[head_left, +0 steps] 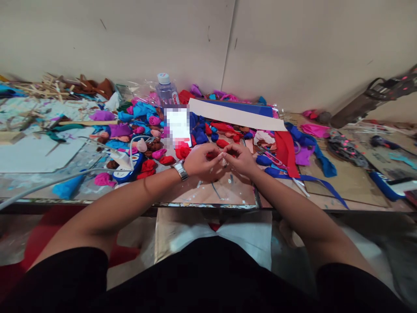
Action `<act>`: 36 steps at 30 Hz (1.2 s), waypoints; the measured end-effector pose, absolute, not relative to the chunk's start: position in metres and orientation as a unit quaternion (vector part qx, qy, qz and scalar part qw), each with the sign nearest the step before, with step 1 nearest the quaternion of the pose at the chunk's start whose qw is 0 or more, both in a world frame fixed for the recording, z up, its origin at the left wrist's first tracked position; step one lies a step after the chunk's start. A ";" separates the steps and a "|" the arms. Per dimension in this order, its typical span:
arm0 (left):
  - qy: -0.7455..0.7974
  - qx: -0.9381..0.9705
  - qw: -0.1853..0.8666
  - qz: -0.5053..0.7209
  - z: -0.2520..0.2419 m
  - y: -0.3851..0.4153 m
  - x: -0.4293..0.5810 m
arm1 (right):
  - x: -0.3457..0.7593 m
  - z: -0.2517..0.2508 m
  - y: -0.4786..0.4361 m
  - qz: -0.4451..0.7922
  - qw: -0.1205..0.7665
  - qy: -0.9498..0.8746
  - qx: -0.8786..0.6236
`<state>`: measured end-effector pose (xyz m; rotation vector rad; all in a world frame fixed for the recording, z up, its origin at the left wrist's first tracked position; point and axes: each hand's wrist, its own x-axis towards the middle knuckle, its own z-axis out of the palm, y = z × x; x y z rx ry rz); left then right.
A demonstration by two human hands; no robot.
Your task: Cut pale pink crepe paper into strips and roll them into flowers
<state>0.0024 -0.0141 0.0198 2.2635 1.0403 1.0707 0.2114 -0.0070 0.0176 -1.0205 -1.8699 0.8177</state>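
Note:
My left hand (pixel 202 161) and my right hand (pixel 240 159) meet over the middle of the low work table (pixel 228 195). Both have their fingers curled and pinched together around a small red crepe-paper piece (pixel 213 154) held between them. A silver wristwatch (pixel 180 169) sits on my left wrist. Small rolled paper flowers (pixel 167 160) in red, pink and blue lie just beyond and to the left of my hands. Scissors with pink handles (pixel 272 158) rest right of my right hand.
A plastic water bottle (pixel 167 90) stands at the back. A white-and-blue sheet (pixel 234 114) lies behind the flowers. Red fabric (pixel 286 148) and a blue ribbon (pixel 312 180) trail right. A glue gun (pixel 125 167) with cable lies left. Wooden sticks (pixel 52 84) pile at far left.

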 end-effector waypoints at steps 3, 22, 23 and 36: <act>0.384 0.813 0.210 0.383 0.019 -0.014 0.003 | 0.210 0.017 -0.009 0.332 0.418 -0.744 -0.401; 0.376 0.814 0.227 0.379 0.018 -0.013 0.003 | 0.210 0.018 -0.011 0.272 0.417 -0.784 -0.372; 0.376 0.813 0.228 0.382 0.017 -0.012 0.002 | 0.209 0.017 -0.011 0.272 0.420 -0.784 -0.367; 0.361 0.799 0.233 0.422 0.012 -0.007 0.001 | 0.212 0.020 -0.008 0.279 0.422 -0.771 -0.387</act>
